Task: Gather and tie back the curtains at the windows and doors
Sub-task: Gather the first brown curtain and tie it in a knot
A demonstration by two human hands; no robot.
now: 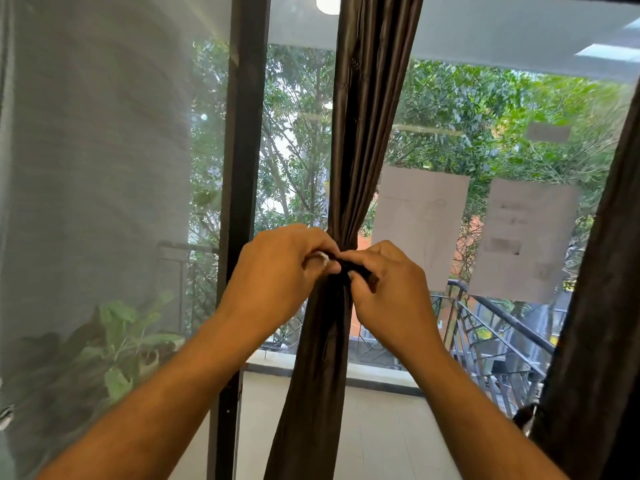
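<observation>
At the waist of the brown curtain, where the cloth is drawn into one narrow bundle against the glass door, both hands meet on a dark tie-back that runs crosswise, roughly level, over the curtain's upright long axis. The left hand comes in from the left with fingers curled, pinching the tie's pale-tipped end just at the bundle's left edge; the right hand is closed on the other end of the tie, in front of and just right of the bundle. The gathered cloth thus lies between and just behind the two grips, touching both, with neither hand clearly nearer (whether the ends are already fastened is hidden by the fingers). A second curtain hangs well apart at the right, and a sheer one at the left
</observation>
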